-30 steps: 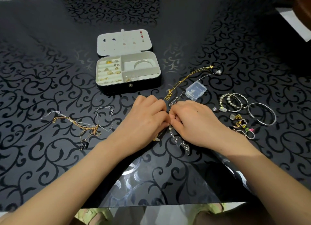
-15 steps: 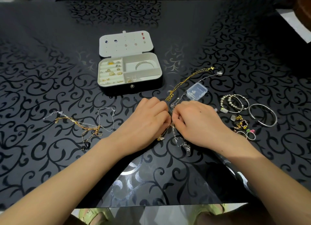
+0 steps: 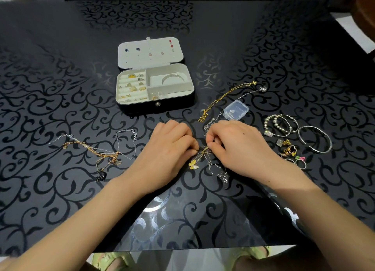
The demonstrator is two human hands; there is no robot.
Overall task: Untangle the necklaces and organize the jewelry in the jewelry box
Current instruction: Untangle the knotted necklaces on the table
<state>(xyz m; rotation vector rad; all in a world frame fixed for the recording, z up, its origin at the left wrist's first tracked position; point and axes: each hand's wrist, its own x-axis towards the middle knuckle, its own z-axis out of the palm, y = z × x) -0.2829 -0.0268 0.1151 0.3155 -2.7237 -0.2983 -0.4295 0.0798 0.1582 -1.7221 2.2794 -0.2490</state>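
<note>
Grip: left hand (image 3: 168,149) and right hand (image 3: 237,147), both pinching the knotted necklaces (image 3: 204,150).
Tangles: two, second tangle (image 3: 105,154) towards the bench's left edge.
Box: one jewelry box (image 3: 138,108), open.

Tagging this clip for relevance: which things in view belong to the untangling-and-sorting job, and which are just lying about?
In the job:
- left hand and right hand, both pinching the knotted necklaces
- second necklace tangle
- open jewelry box
- bracelets, loose charms and rings, not yet boxed

Lying about:
- clear plastic case, probably
- patterned table
</note>
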